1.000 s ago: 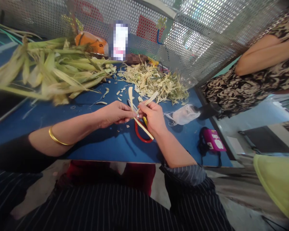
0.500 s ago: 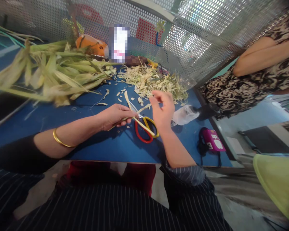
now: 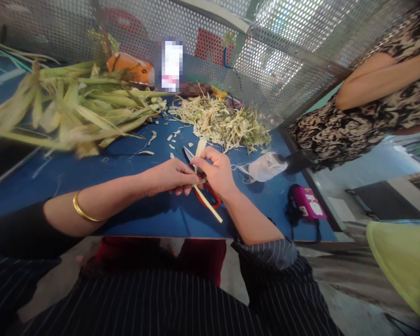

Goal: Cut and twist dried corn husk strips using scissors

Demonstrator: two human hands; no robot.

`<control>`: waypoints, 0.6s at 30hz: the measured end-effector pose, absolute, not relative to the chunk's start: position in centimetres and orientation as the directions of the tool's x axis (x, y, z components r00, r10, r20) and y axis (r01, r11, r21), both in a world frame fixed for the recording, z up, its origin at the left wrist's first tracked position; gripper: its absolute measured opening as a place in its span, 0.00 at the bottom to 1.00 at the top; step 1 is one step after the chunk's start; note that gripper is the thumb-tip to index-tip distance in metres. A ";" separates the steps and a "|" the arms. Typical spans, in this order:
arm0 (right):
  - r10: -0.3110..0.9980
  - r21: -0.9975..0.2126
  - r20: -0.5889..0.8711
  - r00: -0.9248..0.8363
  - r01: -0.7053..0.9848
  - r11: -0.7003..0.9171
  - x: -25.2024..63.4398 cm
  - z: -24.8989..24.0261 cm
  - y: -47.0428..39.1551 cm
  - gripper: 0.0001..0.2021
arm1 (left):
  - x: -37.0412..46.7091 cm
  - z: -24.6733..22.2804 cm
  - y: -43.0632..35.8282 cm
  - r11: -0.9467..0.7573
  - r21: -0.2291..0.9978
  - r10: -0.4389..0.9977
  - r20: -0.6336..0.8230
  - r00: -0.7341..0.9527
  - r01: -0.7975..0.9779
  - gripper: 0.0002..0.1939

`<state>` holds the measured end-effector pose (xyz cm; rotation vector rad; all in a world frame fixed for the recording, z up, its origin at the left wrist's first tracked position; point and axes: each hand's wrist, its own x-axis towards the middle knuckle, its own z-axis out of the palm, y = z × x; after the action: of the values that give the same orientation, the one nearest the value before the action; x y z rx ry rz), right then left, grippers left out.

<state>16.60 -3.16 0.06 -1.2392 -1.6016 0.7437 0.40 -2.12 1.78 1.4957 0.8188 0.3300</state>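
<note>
Near the middle of the blue table, my left hand (image 3: 173,176) pinches pale corn husk strips (image 3: 208,204), one of which sticks out toward the table's front edge. My right hand (image 3: 215,170) meets it from the other side, fingers closed on the strips, with a wider pale end showing above the thumb. Beneath both hands lie scissors (image 3: 210,198) with red handle showing and blades pointing away; my fingers hide part of them. Exactly how the strips cross between the fingertips is hidden.
A heap of long corn husks (image 3: 87,105) lies at the left, and a pile of husk scraps (image 3: 220,119) behind my hands. White thread (image 3: 266,167) and a purple box (image 3: 311,203) are on the right. A person (image 3: 378,98) stands beyond the table's right side.
My right hand has come down and left to join the left hand and closed on the husk strips. The strips have turned, and the yellow scissor handle is now covered.
</note>
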 end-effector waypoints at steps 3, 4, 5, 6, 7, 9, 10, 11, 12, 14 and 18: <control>0.926 -0.838 0.375 -0.052 0.407 0.362 16.4 -0.2 -3.1 0.12 | 0.5 1.7 -2.2 0.157 0.950 0.633 -0.307 0.711 0.270 0.16; 0.929 -0.841 0.367 -0.057 0.407 0.357 16.5 -0.4 -2.9 0.12 | 0.6 1.6 -2.1 0.197 0.946 0.633 -0.323 0.704 0.257 0.16; 0.937 -0.850 0.345 -0.062 0.403 0.340 16.9 -0.6 -2.5 0.11 | 0.7 1.5 -2.0 0.248 0.940 0.640 -0.340 0.689 0.234 0.16; 0.946 -0.861 0.320 -0.047 0.403 0.311 17.4 -0.8 -2.0 0.12 | 0.8 1.3 -1.9 0.306 0.931 0.654 -0.359 0.666 0.200 0.15; 0.955 -0.868 0.297 -0.013 0.414 0.275 18.0 -1.0 -1.4 0.14 | 0.9 1.2 -1.7 0.375 0.914 0.668 -0.383 0.638 0.156 0.14; 0.926 -0.844 0.333 0.178 0.495 0.209 19.6 -1.2 -0.3 0.21 | 1.0 0.9 -1.2 0.513 0.858 0.687 -0.438 0.579 0.040 0.13; 0.873 -0.808 0.391 0.290 0.563 0.175 20.3 -1.1 0.1 0.24 | 1.0 0.8 -0.9 0.569 0.822 0.691 -0.464 0.555 -0.022 0.13; 0.811 -0.780 0.455 0.367 0.603 0.165 20.9 -1.0 0.4 0.26 | 0.9 0.8 -0.7 0.608 0.790 0.693 -0.480 0.538 -0.078 0.13; 0.775 -0.777 0.491 0.397 0.603 0.183 21.3 -0.8 0.5 0.27 | 0.8 0.8 -0.5 0.626 0.770 0.701 -0.484 0.524 -0.125 0.12; 0.845 -0.837 0.415 0.337 0.504 0.210 21.4 -0.2 0.1 0.28 | 0.6 0.7 -0.2 0.612 0.770 0.732 -0.464 0.499 -0.182 0.08; 0.981 -0.862 0.193 -0.016 0.475 0.177 19.8 0.8 -1.7 0.23 | 0.3 0.5 -0.2 0.500 0.840 0.820 -0.382 0.426 -0.209 0.05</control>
<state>19.77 -1.65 0.78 -1.4184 -1.6187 0.7636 0.34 -0.18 0.55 0.8005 0.9039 0.7372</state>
